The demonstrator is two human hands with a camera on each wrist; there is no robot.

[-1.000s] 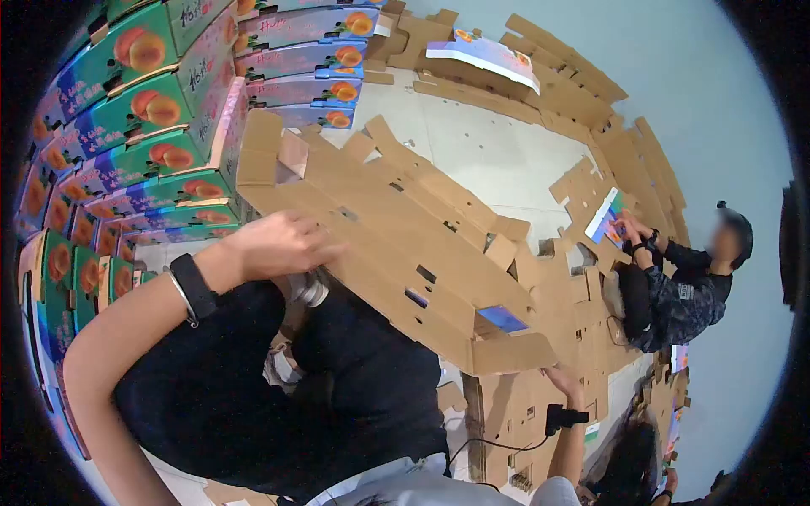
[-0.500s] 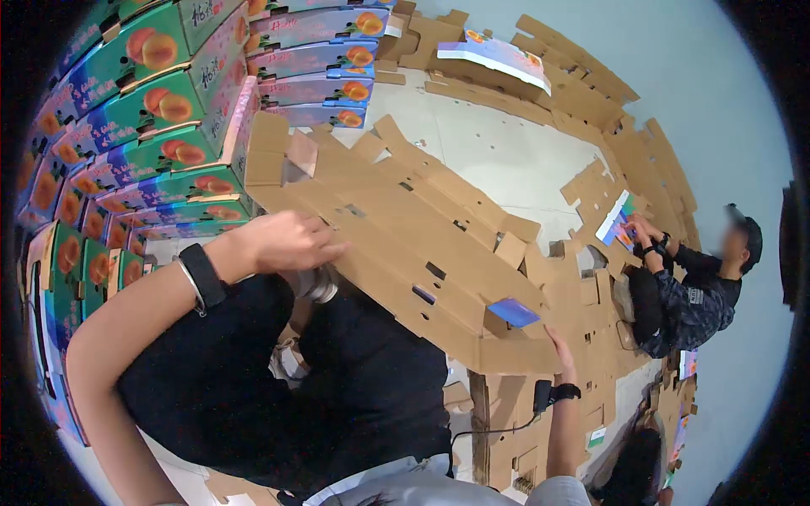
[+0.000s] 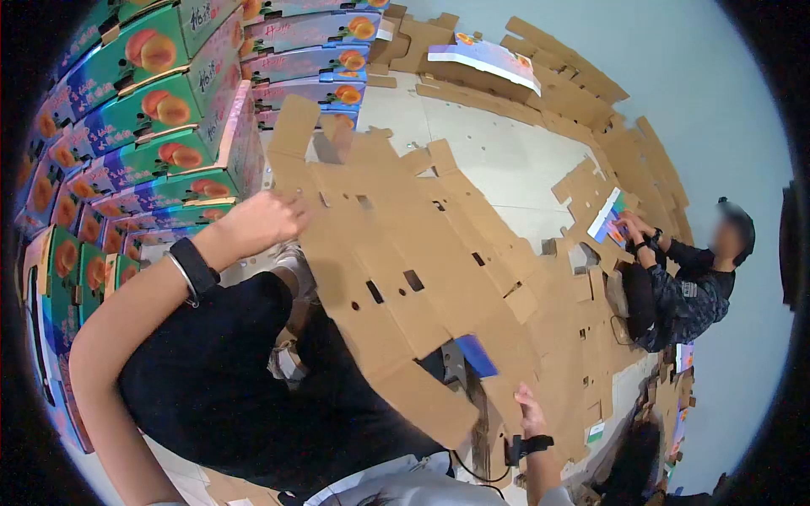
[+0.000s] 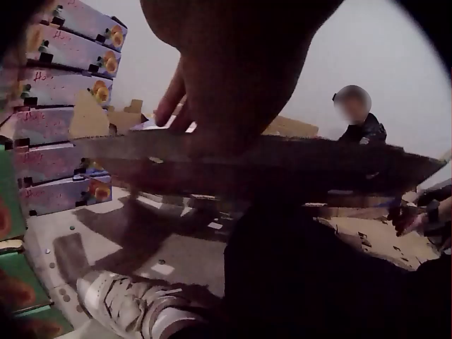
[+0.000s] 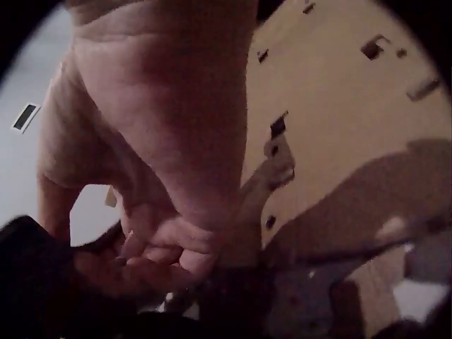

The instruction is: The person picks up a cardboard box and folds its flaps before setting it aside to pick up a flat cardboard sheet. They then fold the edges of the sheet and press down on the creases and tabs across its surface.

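A partly folded cardboard box blank [image 3: 405, 244], plain brown with punched slots, lies slantwise across the front of the person's legs in the head view. The left hand [image 3: 266, 223] pinches its near left edge; in the left wrist view the fingers [image 4: 171, 99] reach over that edge. One end flap [image 3: 295, 126] stands up at the far left, and a blue printed flap [image 3: 477, 356] shows at the near right end. Beside this end, the right hand [image 3: 530, 413] hovers, apart from the blank. Its fingers [image 5: 141, 272] are loosely curled with nothing between them.
Stacked fruit-printed boxes [image 3: 160, 105] rise at the left. More flattened cardboard [image 3: 582, 354] covers the floor to the right and along the wall. Another person [image 3: 683, 278] sits at the right, handling a printed piece [image 3: 606, 215]. A shoe [image 4: 134, 307] is below the left hand.
The blank has swung and flattened out, its near right end dropping towards the person. My right hand has come off that end and moved down. My left hand keeps its grip, slightly further left.
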